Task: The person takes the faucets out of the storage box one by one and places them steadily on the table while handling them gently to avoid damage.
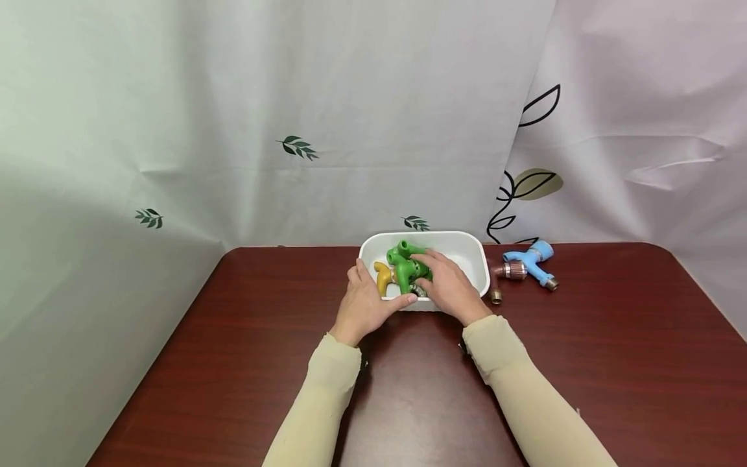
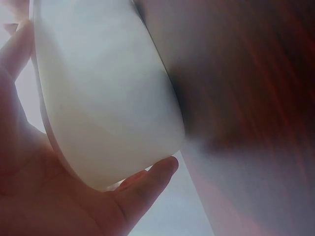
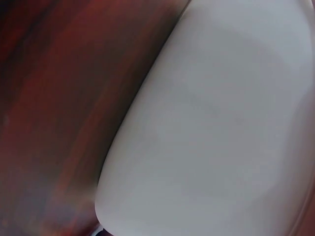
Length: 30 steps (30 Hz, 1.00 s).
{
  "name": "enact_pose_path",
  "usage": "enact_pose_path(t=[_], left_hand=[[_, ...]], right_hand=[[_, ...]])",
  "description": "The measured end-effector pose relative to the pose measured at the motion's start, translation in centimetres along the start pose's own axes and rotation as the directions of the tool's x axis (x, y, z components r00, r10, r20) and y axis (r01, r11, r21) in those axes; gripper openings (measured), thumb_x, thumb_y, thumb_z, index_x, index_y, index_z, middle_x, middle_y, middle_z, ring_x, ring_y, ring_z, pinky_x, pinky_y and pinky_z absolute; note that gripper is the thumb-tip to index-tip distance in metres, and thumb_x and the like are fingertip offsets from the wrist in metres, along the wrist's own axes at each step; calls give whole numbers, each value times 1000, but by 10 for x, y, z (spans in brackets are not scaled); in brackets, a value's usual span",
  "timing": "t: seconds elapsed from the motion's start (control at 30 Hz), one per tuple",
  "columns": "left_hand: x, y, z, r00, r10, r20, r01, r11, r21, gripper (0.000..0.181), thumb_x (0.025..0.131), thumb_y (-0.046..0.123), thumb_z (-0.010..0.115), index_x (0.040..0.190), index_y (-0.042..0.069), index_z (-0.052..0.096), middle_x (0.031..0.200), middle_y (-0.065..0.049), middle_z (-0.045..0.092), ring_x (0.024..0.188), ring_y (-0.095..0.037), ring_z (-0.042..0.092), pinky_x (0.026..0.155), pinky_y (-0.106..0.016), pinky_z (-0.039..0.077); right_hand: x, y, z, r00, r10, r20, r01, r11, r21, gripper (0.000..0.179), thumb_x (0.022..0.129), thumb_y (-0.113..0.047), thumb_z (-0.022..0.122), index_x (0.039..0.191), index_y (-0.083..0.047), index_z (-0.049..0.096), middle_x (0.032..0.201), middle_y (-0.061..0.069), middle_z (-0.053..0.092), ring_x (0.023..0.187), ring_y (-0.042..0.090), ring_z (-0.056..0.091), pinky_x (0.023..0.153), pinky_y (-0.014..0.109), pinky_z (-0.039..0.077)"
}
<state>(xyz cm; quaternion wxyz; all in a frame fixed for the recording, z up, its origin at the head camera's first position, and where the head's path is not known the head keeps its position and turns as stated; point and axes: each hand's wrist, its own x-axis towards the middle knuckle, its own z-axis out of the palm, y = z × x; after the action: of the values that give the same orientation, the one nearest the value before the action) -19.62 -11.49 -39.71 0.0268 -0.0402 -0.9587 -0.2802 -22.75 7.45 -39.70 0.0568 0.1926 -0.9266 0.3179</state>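
A white plastic tray (image 1: 461,250) stands at the table's back edge, with green plastic taps (image 1: 401,267) and a yellow tap (image 1: 382,277) inside. How many green taps overlap there I cannot tell. My left hand (image 1: 364,303) grips the tray's front left corner, fingers along its side and thumb at the front rim; the left wrist view shows the tray wall (image 2: 108,98) within that grip. Reaching over the front rim, my right hand (image 1: 450,285) holds a green tap, its fingertips partly hidden. Only the tray's outer wall (image 3: 211,123) and the table fill the right wrist view.
Right of the tray, a reddish-brown tap (image 1: 496,283) with a ridged knob and a blue tap (image 1: 528,259) lie close together on the dark red wooden table (image 1: 262,363). A pale leaf-print curtain (image 1: 362,130) hangs behind the table.
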Motion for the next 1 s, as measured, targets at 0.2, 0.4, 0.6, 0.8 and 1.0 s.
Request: enact_pose_path(t=[0.2,0.4,0.6,0.8,1.0], left_hand=[[0,-1,1,1000,-7,8,7,1000,6,135,76,69,75,155,-14,4,146,-32,28,120,-43,52,91,-46,51],[0,0,1,1000,-4,5,4,1000,1,135,75,68,76,154,-14,4,145,-32,28,120,-44,51,91,-47,51],[0,0,1,1000,2,-11,-2,1000,2,135,75,68,76,154,-15,5,143,-33,30,118,-44,52,91,-47,51],[0,0,1,1000,1,-15,-1,1000,3,135,75,69,76,154,-15,6,144,-33,30,119,-45,52,91,-48,51],[1,0,0,1000,-8,-6,8,1000,5,135,75,69,76,154,-14,5,145,-33,28,121,-46,51,92,-48,51]], right_hand=[[0,1,-1,998,-49,46,49,999,12,49,95,-6,66,143,-4,55,151,25,43,141,40,39,112,52,33],[-1,2,-1,998,-51,34,50,998,37,45,95,-4,66,139,-2,58,152,22,43,141,38,40,113,50,32],[-1,3,1,997,-66,-30,68,996,62,40,91,-1,70,130,-3,61,141,17,56,133,34,50,110,48,38],[-2,3,1,995,-71,-74,75,996,58,37,88,-1,74,123,-3,62,131,17,59,127,33,53,107,47,40],[-2,3,1,996,-60,-68,62,997,42,44,89,-2,73,132,-4,63,132,18,56,125,33,54,106,47,41]])
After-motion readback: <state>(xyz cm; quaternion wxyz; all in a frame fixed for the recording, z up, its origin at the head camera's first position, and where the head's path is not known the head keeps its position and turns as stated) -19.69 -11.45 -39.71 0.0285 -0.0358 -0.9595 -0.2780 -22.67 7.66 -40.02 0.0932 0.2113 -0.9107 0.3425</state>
